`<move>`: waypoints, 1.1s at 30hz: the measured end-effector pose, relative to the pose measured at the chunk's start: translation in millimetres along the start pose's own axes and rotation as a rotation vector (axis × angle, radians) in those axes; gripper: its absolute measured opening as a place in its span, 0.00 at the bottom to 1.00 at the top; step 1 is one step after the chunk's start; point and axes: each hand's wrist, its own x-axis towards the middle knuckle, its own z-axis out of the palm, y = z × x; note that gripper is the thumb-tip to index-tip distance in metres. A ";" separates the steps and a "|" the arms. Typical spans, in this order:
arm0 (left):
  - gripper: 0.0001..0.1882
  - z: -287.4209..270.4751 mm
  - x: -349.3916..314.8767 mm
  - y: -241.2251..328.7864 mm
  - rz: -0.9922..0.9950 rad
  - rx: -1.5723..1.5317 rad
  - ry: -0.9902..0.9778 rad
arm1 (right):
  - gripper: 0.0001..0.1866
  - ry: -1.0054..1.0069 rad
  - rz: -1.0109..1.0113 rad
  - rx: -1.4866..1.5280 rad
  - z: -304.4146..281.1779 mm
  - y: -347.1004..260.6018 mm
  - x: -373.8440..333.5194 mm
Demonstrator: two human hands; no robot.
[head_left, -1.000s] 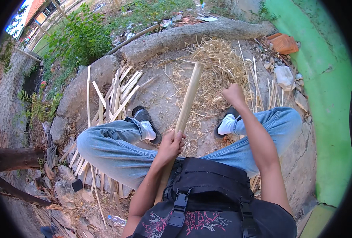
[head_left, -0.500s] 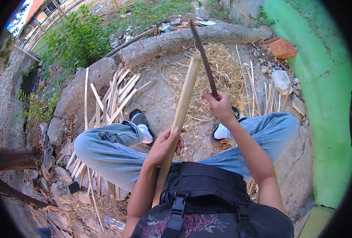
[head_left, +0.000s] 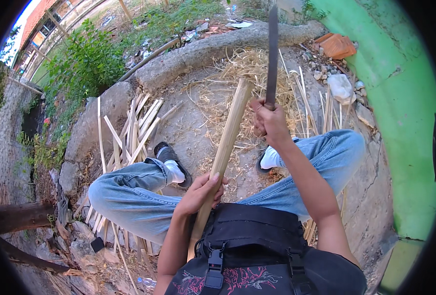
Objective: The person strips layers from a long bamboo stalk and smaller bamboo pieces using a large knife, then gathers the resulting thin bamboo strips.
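The left hand [head_left: 201,193] is wrapped round a long pale stick [head_left: 229,127] that slants up past a black bag [head_left: 252,228]. The right hand [head_left: 272,123] holds a long dark blade [head_left: 272,59] that points up, near the stick but not touching it. On the ground [head_left: 191,115], thin wood strips [head_left: 142,126] lie in a messy heap near the left edge. Curly shavings [head_left: 254,63] sit near the far edge, by a low stone curb [head_left: 193,58]. A green wall [head_left: 399,128] runs along the right edge
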 end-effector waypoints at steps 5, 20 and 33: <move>0.18 -6.4 -0.5 3.6 -0.027 0.015 0.011 | 0.10 0.313 -0.076 -0.361 -20.7 -22.5 14.6; 0.13 -8.5 51.4 34.2 -0.102 -0.243 -0.111 | 0.12 -0.087 -0.558 -1.460 -4.0 14.5 -11.7; 0.15 0.7 3.4 -11.1 -0.019 0.327 0.326 | 0.14 0.296 -0.113 -1.475 -63.3 40.3 54.2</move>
